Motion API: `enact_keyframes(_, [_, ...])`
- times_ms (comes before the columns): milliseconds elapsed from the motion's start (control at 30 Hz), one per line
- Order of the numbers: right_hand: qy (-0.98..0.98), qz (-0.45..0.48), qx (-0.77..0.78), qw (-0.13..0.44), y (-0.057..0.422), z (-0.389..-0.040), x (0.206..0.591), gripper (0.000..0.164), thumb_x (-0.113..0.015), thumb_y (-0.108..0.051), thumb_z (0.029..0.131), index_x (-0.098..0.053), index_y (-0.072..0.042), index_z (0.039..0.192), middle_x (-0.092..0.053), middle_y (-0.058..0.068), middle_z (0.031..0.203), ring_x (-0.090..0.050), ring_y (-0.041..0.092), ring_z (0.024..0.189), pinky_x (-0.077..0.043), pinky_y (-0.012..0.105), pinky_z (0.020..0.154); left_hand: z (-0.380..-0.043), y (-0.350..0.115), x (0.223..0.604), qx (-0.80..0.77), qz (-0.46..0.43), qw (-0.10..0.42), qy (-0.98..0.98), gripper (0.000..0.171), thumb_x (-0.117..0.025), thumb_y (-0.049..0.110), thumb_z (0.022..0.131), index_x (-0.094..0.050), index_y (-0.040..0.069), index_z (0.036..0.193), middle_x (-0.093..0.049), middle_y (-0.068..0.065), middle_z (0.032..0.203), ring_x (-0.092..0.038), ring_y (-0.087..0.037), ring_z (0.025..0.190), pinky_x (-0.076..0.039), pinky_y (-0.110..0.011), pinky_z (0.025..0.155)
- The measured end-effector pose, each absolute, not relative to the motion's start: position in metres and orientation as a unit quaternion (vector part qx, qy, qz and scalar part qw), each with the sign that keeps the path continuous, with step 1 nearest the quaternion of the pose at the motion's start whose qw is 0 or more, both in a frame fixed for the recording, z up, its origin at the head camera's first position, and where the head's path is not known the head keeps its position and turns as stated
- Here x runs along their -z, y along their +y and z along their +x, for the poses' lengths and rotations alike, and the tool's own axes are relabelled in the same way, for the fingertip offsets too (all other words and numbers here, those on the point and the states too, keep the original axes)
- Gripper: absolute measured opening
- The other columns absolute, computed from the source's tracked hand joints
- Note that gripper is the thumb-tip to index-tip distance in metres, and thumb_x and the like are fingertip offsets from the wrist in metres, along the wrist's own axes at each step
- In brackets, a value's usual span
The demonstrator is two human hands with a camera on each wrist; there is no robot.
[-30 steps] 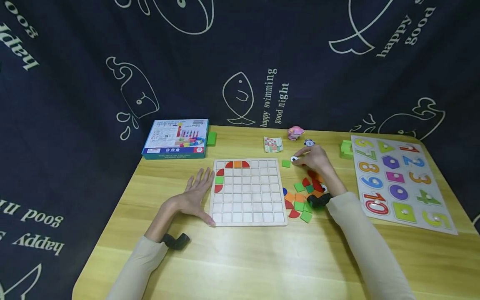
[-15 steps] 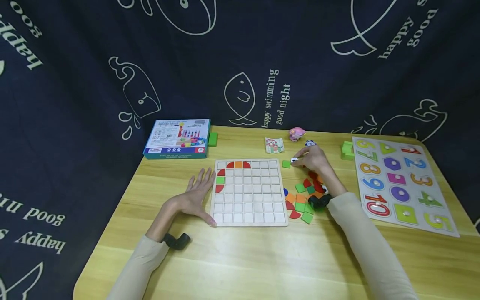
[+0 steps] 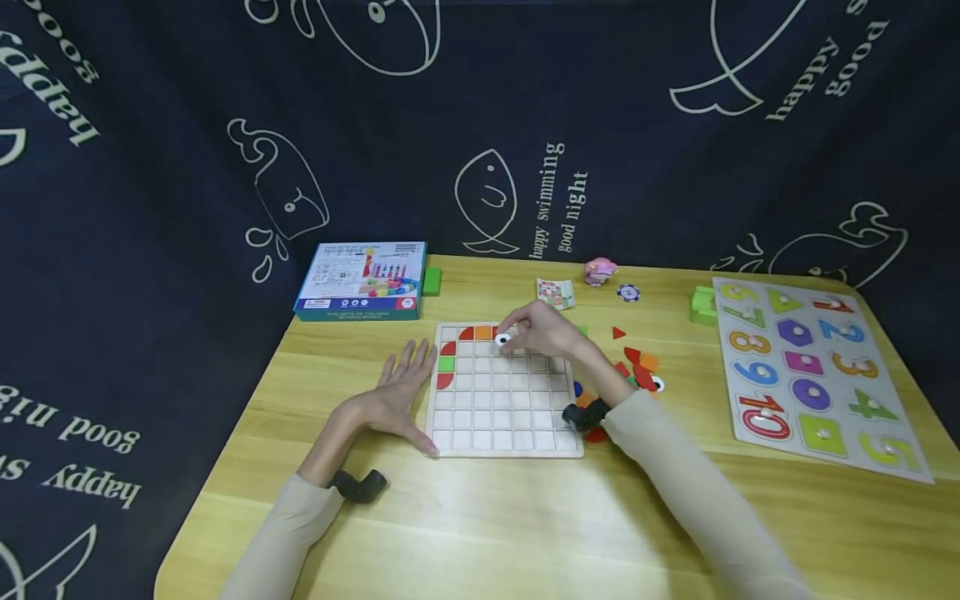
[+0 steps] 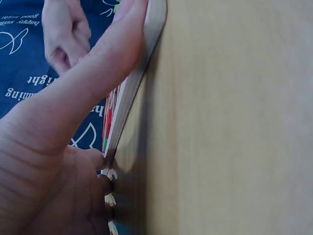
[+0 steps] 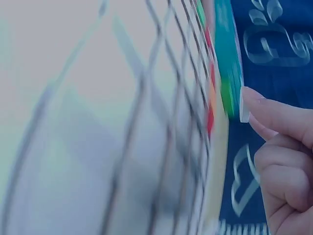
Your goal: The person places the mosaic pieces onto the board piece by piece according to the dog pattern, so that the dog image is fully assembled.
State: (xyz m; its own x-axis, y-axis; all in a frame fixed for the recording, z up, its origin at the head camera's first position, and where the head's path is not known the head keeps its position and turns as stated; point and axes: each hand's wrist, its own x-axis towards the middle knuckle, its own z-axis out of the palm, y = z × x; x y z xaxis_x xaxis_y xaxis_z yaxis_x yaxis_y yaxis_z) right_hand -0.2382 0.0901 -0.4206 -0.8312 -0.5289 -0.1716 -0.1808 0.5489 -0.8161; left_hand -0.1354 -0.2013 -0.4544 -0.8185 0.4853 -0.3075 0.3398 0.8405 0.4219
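Observation:
A white wooden grid board [image 3: 502, 396] lies on the table, with red quarter-round pieces [image 3: 445, 381], an orange square [image 3: 483, 332] and a green square [image 3: 447, 364] along its top and left cells. My left hand [image 3: 386, 408] rests at the board's left side, fingers spread, thumb by the near corner. In the left wrist view the thumb lies along the board's edge [image 4: 132, 83]. Over the top row, my right hand [image 3: 547, 329] pinches a round white eye piece with a black centre [image 3: 502, 340]. The right wrist view shows this disc edge-on [image 5: 244, 104] between thumb and fingertip, above the board.
Loose red, orange and green pieces [image 3: 637, 367] lie right of the board, partly behind the right arm. Behind are a small picture card [image 3: 555, 293], a pink figure [image 3: 600, 270] and a blue chip [image 3: 628, 292]. A number puzzle [image 3: 795, 433] lies right; a box [image 3: 360, 279] stands back left.
My right hand has moved left from beside the loose green square to over the board's top row, carrying the eye piece. My left hand has kept its place against the board.

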Motion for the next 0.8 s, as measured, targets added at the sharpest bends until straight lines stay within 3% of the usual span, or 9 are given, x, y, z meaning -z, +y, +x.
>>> enact_keyframes(133, [0.852,-0.223,0.422,0.215,0.052,-0.236,0.429,0.021,-0.076,-0.007,0.081,-0.074,-0.004,0.102,-0.038,-0.002,0.057,-0.03,0.011,0.052,-0.032,0.022,0.057,-0.136,-0.2,0.455,-0.179,0.227,0.203,0.936,0.155,-0.082,0.071,0.048,0.013,0.009,0.154,0.023,-0.013,0.16,0.022,-0.037,0.148,0.008,-0.061,0.119])
enact_keyframes(300, [0.843,-0.212,0.439,0.225,0.03,-0.238,0.439,0.019,-0.076,-0.003,0.08,-0.074,-0.001,0.099,-0.062,0.008,0.082,-0.031,0.012,0.058,-0.036,0.021,0.065,-0.135,-0.202,0.453,-0.18,0.23,0.2,0.935,0.155,-0.083,0.07,0.049,0.013,0.008,0.154,0.022,-0.016,0.16,0.021,-0.038,0.148,0.008,-0.062,0.119])
enact_keyframes(367, [0.84,-0.211,0.444,0.229,0.028,-0.238,0.441,0.021,-0.076,-0.003,0.08,-0.074,-0.001,0.1,-0.063,0.008,0.085,-0.031,0.012,0.057,-0.037,0.022,0.066,-0.135,-0.202,0.454,-0.176,0.23,0.2,0.936,0.155,-0.082,0.071,0.049,0.013,0.008,0.153,0.022,-0.016,0.16,0.021,-0.038,0.148,0.008,-0.061,0.119])
enact_keyframes(533, [0.85,-0.208,0.434,0.215,0.027,-0.239,0.442,0.025,-0.08,-0.006,0.077,-0.076,-0.008,0.102,-0.055,0.006,0.073,-0.032,0.011,0.051,-0.035,0.024,0.059,-0.135,-0.202,0.454,-0.175,0.227,0.202,0.936,0.155,-0.082,0.071,0.049,0.013,0.008,0.154,0.023,-0.015,0.16,0.021,-0.038,0.148,0.008,-0.062,0.119])
enact_keyframes(667, [0.861,-0.192,0.43,0.193,0.025,-0.238,0.442,0.022,-0.083,-0.008,0.074,-0.078,-0.008,0.095,-0.072,0.007,0.095,-0.037,0.012,0.058,-0.033,0.023,0.057,-0.135,-0.203,0.454,-0.172,0.223,0.205,0.938,0.155,-0.081,0.073,0.048,0.014,0.009,0.154,0.024,-0.013,0.16,0.023,-0.036,0.148,0.008,-0.06,0.119])
enact_keyframes(800, [0.865,-0.178,0.429,0.192,0.023,-0.237,0.441,0.02,-0.082,-0.007,0.074,-0.078,-0.008,0.093,-0.073,0.006,0.106,-0.039,0.014,0.066,-0.033,0.022,0.058,-0.135,-0.203,0.456,-0.172,0.224,0.204,0.937,0.155,-0.081,0.073,0.048,0.014,0.01,0.154,0.024,-0.013,0.16,0.023,-0.035,0.148,0.009,-0.06,0.119])
